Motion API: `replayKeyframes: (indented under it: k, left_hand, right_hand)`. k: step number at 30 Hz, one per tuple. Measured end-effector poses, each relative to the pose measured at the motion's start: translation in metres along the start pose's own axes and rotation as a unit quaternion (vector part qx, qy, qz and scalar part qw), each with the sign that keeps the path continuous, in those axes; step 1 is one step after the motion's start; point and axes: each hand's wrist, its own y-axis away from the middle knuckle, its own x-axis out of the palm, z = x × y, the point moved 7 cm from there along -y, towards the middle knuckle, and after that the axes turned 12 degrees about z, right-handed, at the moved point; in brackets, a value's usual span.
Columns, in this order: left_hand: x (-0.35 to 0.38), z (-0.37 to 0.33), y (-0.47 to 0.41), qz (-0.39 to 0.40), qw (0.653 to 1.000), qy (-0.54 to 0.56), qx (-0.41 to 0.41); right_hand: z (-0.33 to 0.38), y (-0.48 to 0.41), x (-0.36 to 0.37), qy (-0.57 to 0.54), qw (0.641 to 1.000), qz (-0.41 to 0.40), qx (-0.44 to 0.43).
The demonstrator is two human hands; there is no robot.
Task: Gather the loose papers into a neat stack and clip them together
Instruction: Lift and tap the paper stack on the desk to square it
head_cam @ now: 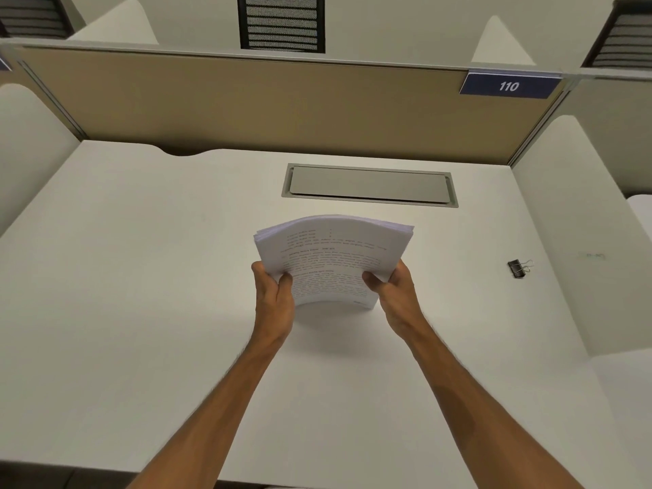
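**Head view: squaring the stack before clipping**

Both hands are gripping the papers (333,262) upright above the surface (141,277), left hand (273,294) and right hand (393,292) clenching opposite edges. Loosening slightly while tapping should even the bowed sheets. The clip (518,268) is lying well right.

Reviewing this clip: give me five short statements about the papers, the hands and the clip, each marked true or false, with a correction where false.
1. Both hands, left hand and right hand, hold the paper stack. True.
2. The binder clip is already on the stack. False: it lies on the desk, off to the right, apart from the papers.
3. The stack stands on its lower edge, bowed. True.
4. The desk hatch is open. False: it is closed.
5. The blue sign reads 110. True.
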Motion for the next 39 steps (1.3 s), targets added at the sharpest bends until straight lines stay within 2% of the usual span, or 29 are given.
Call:
replayKeyframes:
  k: [13,15,18,20,27,39]
  left_hand:
    - [-0.009,0.002,0.008,0.008,0.996,-0.086,0.004]
    - [-0.019,-0.001,0.010,-0.011,0.993,-0.115,0.027]
    - [-0.042,-0.009,0.017,-0.071,0.984,-0.159,0.047]
    - [-0.053,-0.007,0.017,-0.088,0.985,-0.143,0.027]
    - [-0.055,-0.010,0.015,-0.075,0.997,-0.020,0.004]
    - [-0.055,-0.004,0.023,-0.066,0.997,-0.029,-0.008]
  right_hand:
    - [-0.001,0.001,-0.002,0.032,0.999,0.013,-0.011]
    - [0.005,0.004,-0.012,0.057,0.998,-0.002,-0.021]
    - [0.018,0.011,-0.029,0.158,0.985,-0.042,-0.048]
    - [0.026,0.015,-0.036,0.200,0.975,-0.070,-0.060]
    - [0.031,0.019,-0.039,0.176,0.978,-0.068,-0.086]
    - [0.016,0.021,-0.032,0.181,0.981,-0.041,-0.060]
